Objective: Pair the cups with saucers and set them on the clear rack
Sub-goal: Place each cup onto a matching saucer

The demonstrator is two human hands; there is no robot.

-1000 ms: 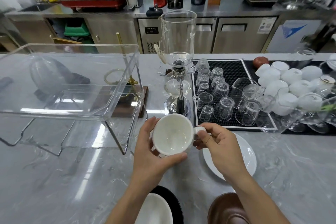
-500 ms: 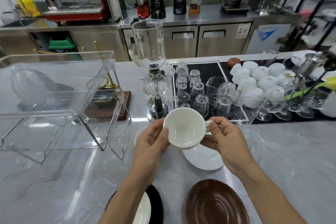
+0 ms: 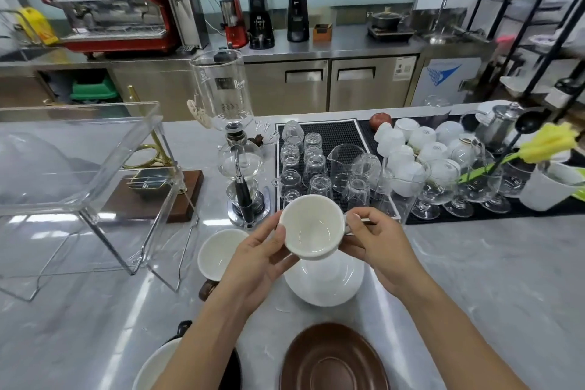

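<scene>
The grey marble counter [image 3: 474, 279] fills the lower view, and more of its far side shows now than a second ago, because the camera has tipped upward and the back wall with the red espresso machine [image 3: 110, 19] sits fuller in view. The clear rack [image 3: 79, 174] stands at the left on its wire legs, further from the hands than it looked before, with nothing on its top. The black mat [image 3: 335, 139] of upturned glasses lies beyond the hands, with a cluster of upturned white cups to its right. A brown saucer [image 3: 332, 361], barely visible a second ago, now shows nearly whole at the bottom edge. The white saucer [image 3: 326, 279] lies flat on the counter directly under the hands; earlier it sat off to the right, half hidden by the right wrist. A second white cup [image 3: 218, 253] with a brown handle has come into view just left of that saucer. The white cup [image 3: 311, 226] is held in the air above the white saucer, tilted so its empty inside faces the camera, not touching the saucer. The left hand [image 3: 256, 263] grips its left rim and side, as before, and the right hand [image 3: 376, 241] pinches its handle.
</scene>
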